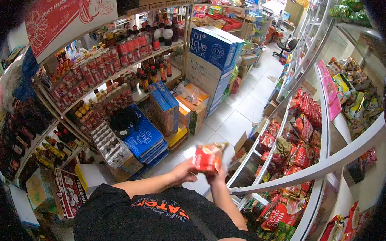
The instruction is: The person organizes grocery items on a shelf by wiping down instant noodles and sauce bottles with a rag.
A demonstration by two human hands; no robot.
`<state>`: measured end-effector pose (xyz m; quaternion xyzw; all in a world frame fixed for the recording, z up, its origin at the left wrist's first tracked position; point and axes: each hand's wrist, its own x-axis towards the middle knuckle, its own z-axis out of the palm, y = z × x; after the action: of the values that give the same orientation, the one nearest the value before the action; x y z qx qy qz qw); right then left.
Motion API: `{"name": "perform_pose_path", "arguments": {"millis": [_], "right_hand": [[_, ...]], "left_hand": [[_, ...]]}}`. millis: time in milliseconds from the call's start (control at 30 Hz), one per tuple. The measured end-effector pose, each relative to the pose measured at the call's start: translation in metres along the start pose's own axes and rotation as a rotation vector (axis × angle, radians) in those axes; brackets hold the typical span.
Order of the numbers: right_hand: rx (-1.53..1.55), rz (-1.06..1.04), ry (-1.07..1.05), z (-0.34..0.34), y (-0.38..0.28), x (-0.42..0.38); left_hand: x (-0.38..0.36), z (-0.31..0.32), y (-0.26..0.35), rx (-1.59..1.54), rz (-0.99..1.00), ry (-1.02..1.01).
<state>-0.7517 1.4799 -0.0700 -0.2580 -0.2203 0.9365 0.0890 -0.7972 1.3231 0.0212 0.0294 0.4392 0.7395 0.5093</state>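
Note:
A red instant noodle packet (208, 157) is held up in front of my chest, slightly blurred. My right hand (218, 176) grips it from below on the right side. At its lower left edge, my left hand (185, 171) has its fingers curled against the wrapper. To my right, shelves hold many similar red noodle packets (304, 156), and a large red "Cung Đình" packet (279, 212) lies on the lower part. A greenish-brown cloth (283, 146) rests among the packets.
Stacked blue milk cartons (218, 48) and flat blue cartons (147, 137) stand to the left of the tiled aisle (240, 118). Shelves of jars and bottles (98, 66) line the left. A white shelf rail (290, 176) crosses close on my right. Farther back is an office chair (286, 47).

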Motion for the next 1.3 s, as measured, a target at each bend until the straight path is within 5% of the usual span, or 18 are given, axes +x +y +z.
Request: {"name": "perform_pose_path", "arguments": {"millis": [100, 233, 367, 433, 500, 533, 633, 833, 1000, 1100, 1167, 1200, 1233, 1300], "right_hand": [[-0.269, 0.211, -0.345, 0.008, 0.021, -0.016], [-0.250, -0.247, -0.284, 0.040, -0.013, -0.031], [-0.292, -0.502, -0.191, 0.045, -0.064, -0.032], [-0.874, -0.868, -0.031, 0.037, -0.067, -0.017], [-1.075, -0.896, -0.086, 0.036, -0.059, -0.018], [-1.162, -0.530, -0.148, 0.056, -0.066, -0.040], [-1.561, -0.930, -0.375, 0.082, -0.057, -0.068], [-1.515, -0.811, 0.044, 0.056, -0.036, -0.040], [-0.828, -0.731, 0.158, 0.059, -0.047, -0.045], [-0.805, -0.849, -0.106, 0.082, -0.057, -0.067], [-1.290, -1.228, -0.351, 0.116, -0.063, -0.088], [-1.341, -1.135, -0.418, 0.116, -0.053, -0.085], [-1.389, -1.303, -0.531, 0.115, -0.048, -0.073], [-1.318, -1.339, -0.341, 0.096, -0.040, -0.051]], "left_hand": [[0.024, -0.018, 0.004, -0.169, 0.242, 0.154], [0.026, -0.049, 0.009, -0.225, 0.099, 0.360], [0.003, -0.031, 0.014, 0.089, 0.129, 0.201], [-0.005, -0.016, 0.016, 0.207, 0.033, 0.146], [-0.011, 0.000, 0.018, 0.299, 0.065, 0.107], [-0.010, -0.002, 0.018, 0.325, 0.110, 0.117], [-0.006, -0.008, 0.025, 0.348, 0.182, 0.142], [-0.013, -0.003, 0.030, 0.638, 0.343, 0.025], [-0.033, 0.019, 0.053, 0.545, 0.305, 0.043], [-0.019, 0.009, 0.045, 0.472, 0.313, 0.088], [-0.012, 0.004, 0.036, 0.484, 0.339, 0.106], [-0.011, 0.003, 0.035, 0.489, 0.351, 0.100], [-0.010, 0.003, 0.035, 0.493, 0.362, 0.095], [-0.011, 0.005, 0.038, 0.480, 0.388, 0.059]]}}
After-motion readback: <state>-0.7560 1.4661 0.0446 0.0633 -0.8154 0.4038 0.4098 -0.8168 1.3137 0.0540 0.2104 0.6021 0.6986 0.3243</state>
